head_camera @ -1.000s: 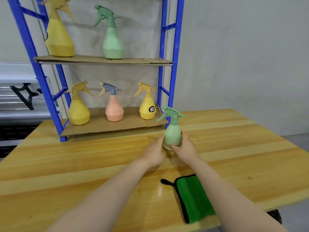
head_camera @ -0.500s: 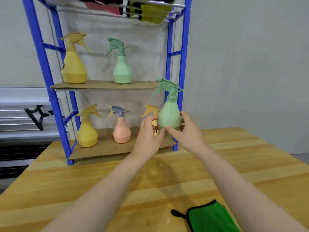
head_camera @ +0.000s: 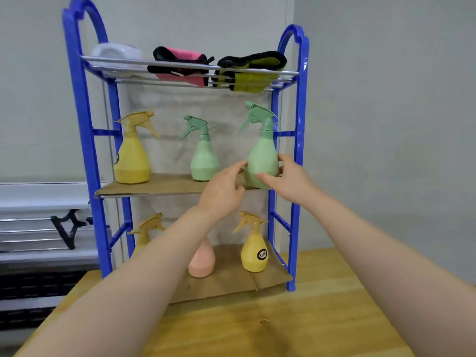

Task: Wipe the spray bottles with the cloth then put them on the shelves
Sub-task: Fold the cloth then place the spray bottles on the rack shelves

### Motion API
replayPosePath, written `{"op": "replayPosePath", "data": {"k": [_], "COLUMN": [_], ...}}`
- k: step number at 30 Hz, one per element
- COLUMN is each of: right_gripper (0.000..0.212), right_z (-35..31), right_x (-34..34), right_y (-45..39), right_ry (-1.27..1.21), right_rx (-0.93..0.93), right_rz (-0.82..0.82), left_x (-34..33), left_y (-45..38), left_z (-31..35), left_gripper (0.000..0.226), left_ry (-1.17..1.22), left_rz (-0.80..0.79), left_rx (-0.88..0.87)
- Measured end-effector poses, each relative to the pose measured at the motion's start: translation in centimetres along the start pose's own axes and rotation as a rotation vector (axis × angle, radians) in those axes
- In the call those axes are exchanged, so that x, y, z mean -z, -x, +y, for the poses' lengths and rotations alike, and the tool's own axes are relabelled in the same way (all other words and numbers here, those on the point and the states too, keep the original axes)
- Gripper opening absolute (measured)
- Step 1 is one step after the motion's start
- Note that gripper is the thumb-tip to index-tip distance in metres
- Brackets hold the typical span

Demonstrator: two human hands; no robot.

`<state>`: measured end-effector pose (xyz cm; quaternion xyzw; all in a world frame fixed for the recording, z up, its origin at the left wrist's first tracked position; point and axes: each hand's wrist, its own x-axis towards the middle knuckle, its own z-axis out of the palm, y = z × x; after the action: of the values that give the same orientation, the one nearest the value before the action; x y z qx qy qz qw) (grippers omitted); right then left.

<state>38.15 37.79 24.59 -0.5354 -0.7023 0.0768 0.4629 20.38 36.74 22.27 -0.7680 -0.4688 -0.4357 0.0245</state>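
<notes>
A pale green spray bottle stands upright at the right end of the middle shelf of the blue rack. My left hand holds its left side and my right hand grips its right side near the base. Whether its base touches the shelf is hidden by my fingers. On the same shelf stand a yellow bottle and another green bottle. The green cloth is out of view.
The bottom shelf holds a yellow bottle, a peach bottle and another yellow bottle, partly behind my left arm. Folded pink and yellow-green cloths lie on the top rails. The wooden table lies below.
Both hands lifted the green bottle from the table up and back to the right end of the middle shelf. The view tilted up and the green cloth dropped out of frame.
</notes>
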Motion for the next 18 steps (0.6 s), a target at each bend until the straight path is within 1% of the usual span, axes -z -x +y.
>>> {"op": "replayPosePath", "data": {"k": [4,6,8,11,18], "right_gripper": [0.066,0.063,0.063,0.063,0.064], "right_z": [0.6,0.9,1.1,1.2,2.1], "right_x": [-0.9,-1.2,-1.5,-2.1,-3.2], "right_y": [-1.9,-2.8,-3.8,-5.2,-8.1], "right_ry": [0.084,0.087,0.094,0.118,0.105], "right_rx": [-0.004,-0.022,-0.054,-0.088,-0.156], "right_rz": [-0.051,-0.069,-0.089,-0.113,-0.155], "left_x": [-0.6,-1.1,-1.6,-2.2,-3.0], "left_y": [-1.1,-1.2,-1.1,-0.8,-0.6], "left_z": [-1.7,-2.3,-2.7,-3.3,-3.8], "left_gripper": [0.06,0.054,0.046,0.041,0.029], "left_ry": [-0.122,-0.18,-0.231,-0.291,-0.29], "left_rz": [-0.121,-0.143,-0.117,-0.052,0.065], "left_rx": [0.065,0.064,0.002,-0.086,-0.128]}}
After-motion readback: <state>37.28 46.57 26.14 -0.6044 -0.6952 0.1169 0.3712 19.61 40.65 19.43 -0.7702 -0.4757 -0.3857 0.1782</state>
